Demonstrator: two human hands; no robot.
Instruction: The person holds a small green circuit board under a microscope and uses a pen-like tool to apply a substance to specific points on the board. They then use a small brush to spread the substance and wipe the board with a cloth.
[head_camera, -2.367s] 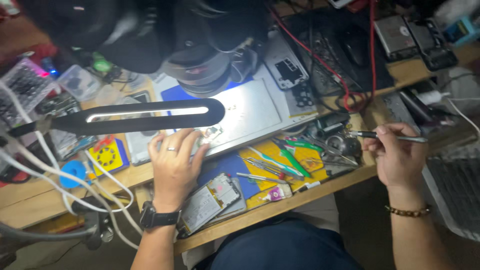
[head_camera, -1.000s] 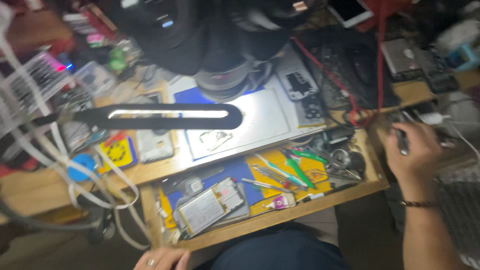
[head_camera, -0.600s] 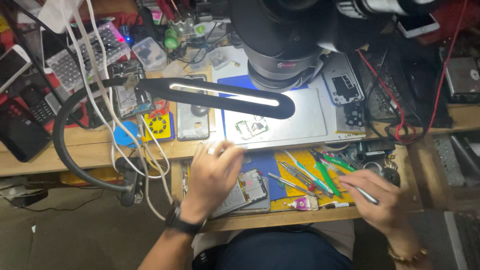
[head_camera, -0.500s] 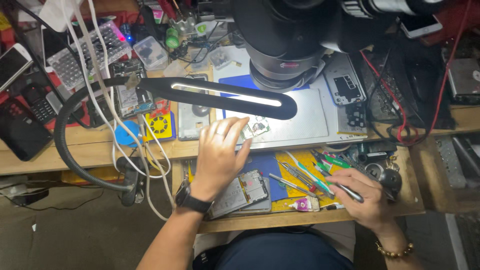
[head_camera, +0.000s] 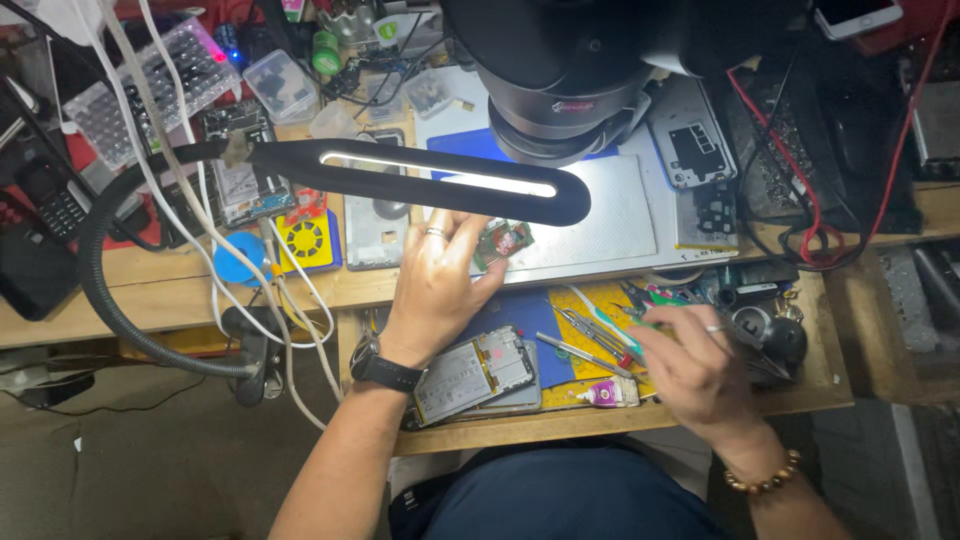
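left hand (head_camera: 440, 285) fingertips under lamp bar (head_camera: 440, 182), poss. on board (head_camera: 503, 241)

The left hand (head_camera: 440, 285) reaches forward under the lit lamp bar (head_camera: 440, 180), its fingertips pinching a small green circuit board (head_camera: 503, 241) on the metal work plate (head_camera: 590, 230). Just behind its wrist lies an opened phone (head_camera: 475, 372). The right hand (head_camera: 700, 370) rests among tweezers (head_camera: 590, 335) in the drawer (head_camera: 820, 345), holding a thin tool.
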